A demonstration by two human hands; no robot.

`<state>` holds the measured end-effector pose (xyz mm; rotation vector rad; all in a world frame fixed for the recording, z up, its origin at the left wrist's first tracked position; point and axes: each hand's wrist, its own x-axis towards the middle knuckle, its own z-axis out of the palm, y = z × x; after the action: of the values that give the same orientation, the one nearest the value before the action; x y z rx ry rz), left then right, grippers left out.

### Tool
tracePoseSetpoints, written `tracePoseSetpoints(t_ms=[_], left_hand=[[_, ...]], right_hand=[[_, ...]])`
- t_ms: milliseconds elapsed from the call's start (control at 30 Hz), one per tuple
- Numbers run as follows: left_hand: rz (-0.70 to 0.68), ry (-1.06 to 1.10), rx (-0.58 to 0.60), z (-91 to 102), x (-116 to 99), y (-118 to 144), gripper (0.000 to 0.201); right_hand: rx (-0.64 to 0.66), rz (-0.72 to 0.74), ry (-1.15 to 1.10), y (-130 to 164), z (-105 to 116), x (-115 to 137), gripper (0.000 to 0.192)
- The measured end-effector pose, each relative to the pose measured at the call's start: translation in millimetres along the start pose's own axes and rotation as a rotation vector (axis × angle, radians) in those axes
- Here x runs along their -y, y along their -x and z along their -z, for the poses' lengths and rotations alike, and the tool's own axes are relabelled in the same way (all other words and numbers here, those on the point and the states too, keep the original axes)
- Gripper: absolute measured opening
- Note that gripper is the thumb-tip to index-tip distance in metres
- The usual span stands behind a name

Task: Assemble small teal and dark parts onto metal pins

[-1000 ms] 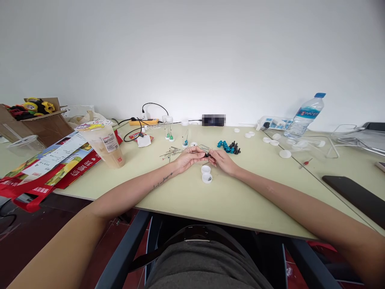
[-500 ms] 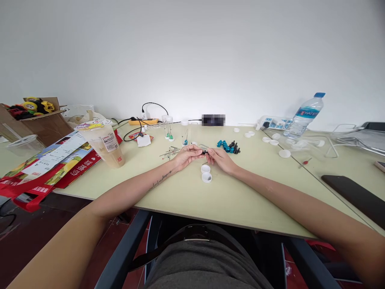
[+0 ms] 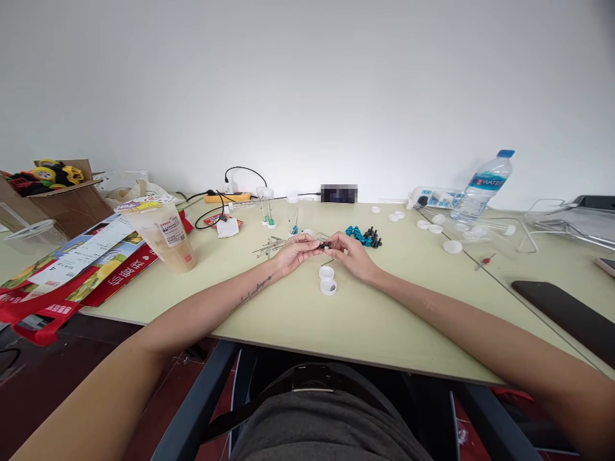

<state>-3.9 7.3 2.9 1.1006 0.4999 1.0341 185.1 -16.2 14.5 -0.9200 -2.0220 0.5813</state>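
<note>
Both hands are meeting over the middle of the desk (image 3: 298, 314): the left hand (image 3: 298, 251) and right hand (image 3: 350, 253) are each pinching, with a clenched grip, a small black part (image 3: 325, 244) on a thin pin between them. Near them, two white caps (image 3: 327, 280) are lying open, one already carrying a dark piece. Farther off, loose pins (image 3: 271, 246) and blue and black pieces (image 3: 364, 235) are waiting unused. A white wall is closing the far side.

Small black bead-like piece (image 3: 325, 244), pinched between the fingertips of left hand (image 3: 296, 251) and right hand (image 3: 350, 255), raised just above the pale table (image 3: 365, 314), two small white caps (image 3: 327, 280) lying just below, detail too small to tell
</note>
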Motion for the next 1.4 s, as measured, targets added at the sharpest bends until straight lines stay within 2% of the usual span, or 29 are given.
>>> tracePoseSetpoints(t_ms=[400,633,867,1067,1400], left_hand=[[0.012,0.018,-0.008,-1.8,-2.0,1.0,0.013],[0.022,-0.008,-0.01,-0.3,-0.1,-1.2,0.019],[0.022,-0.009,0.04,-4.1,-3.3,1.3,0.015],[0.01,-0.019,0.067,-2.3,-0.5,0.8,0.017],[-0.004,-0.007,0.034,-0.6,0.0,-1.7,0.015]], right_hand=[[-0.009,0.01,0.041,-0.4,0.0,-0.7,0.019],[-0.001,-0.002,-0.015,0.7,0.2,1.1,0.02],[0.035,0.003,0.012,1.4,0.2,1.1,0.036],[0.088,-0.015,-0.101,1.7,-0.9,-2.6,0.044],[0.002,0.023,0.063,1.5,0.6,4.5,0.024]])
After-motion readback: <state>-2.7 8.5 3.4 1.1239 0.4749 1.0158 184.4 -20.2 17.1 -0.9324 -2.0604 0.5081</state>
